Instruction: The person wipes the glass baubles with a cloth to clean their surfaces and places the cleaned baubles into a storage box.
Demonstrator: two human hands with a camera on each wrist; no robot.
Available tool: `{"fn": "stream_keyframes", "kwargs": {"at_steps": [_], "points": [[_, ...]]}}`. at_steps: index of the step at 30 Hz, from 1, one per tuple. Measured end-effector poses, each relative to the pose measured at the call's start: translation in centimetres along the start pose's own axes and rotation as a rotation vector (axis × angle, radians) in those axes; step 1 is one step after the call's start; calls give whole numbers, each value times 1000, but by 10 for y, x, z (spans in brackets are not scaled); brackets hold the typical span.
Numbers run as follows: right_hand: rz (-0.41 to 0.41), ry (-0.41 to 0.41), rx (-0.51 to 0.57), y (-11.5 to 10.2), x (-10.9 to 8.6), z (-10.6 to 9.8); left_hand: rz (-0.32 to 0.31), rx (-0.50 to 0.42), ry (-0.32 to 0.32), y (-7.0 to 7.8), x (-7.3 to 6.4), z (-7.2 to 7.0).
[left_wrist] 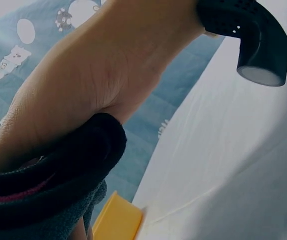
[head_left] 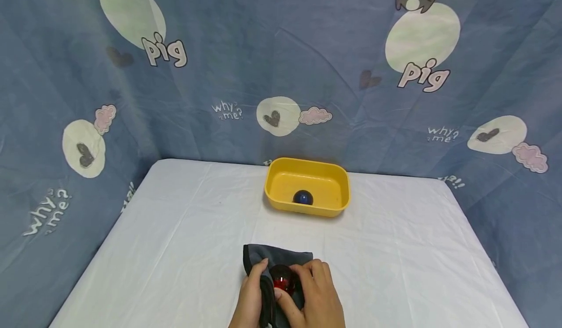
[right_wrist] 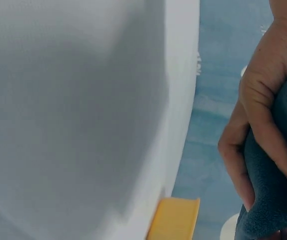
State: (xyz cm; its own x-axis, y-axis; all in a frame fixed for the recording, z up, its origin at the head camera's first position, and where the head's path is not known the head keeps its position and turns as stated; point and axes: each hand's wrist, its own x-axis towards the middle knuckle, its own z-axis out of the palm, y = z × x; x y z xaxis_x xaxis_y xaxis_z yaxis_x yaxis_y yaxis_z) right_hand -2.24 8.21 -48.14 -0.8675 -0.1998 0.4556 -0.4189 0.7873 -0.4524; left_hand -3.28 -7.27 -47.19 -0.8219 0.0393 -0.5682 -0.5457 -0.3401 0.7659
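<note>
A dark grey cloth (head_left: 281, 255) with black edging is folded around a glossy dark red ball (head_left: 282, 278) near the front of the table. My left hand (head_left: 249, 296) grips the cloth from the left, its thumb pointing up along the fold. From the right, my right hand (head_left: 318, 296) holds the ball between thumb and fingers, against the cloth. In the left wrist view, the cloth (left_wrist: 48, 200) covers much of the left hand (left_wrist: 83, 85). The right wrist view has the right hand's fingers (right_wrist: 266, 130) spread over the cloth (right_wrist: 268, 185), the ball mostly hidden there.
A yellow tray (head_left: 307, 211) stands at the back of the white-covered table (head_left: 189, 250), holding a dark blue ball (head_left: 303, 197). Blue printed fabric (head_left: 281, 64) hangs behind and beside the table. A black camera mount (left_wrist: 258, 40) sits by the left wrist.
</note>
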Motion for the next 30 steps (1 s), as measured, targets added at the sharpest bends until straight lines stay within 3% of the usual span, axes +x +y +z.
{"fn": "stream_keyframes", "kwargs": {"at_steps": [4, 10, 13, 21, 30], "points": [[-34, -1, -47, 1, -1, -2, 21, -48, -88, 2, 0, 1], [-171, 46, -54, 3, -1, -6, 61, -144, -196, 5, -4, 3], [-189, 45, -51, 4, 1, -9, 56, -155, -196, 5, -5, 4], [-145, -25, -7, 4, 5, -15, 43, -101, -151, 4, -3, 4], [-39, 19, 37, 6, 3, -11, 21, -50, -113, 4, -1, 5]]}}
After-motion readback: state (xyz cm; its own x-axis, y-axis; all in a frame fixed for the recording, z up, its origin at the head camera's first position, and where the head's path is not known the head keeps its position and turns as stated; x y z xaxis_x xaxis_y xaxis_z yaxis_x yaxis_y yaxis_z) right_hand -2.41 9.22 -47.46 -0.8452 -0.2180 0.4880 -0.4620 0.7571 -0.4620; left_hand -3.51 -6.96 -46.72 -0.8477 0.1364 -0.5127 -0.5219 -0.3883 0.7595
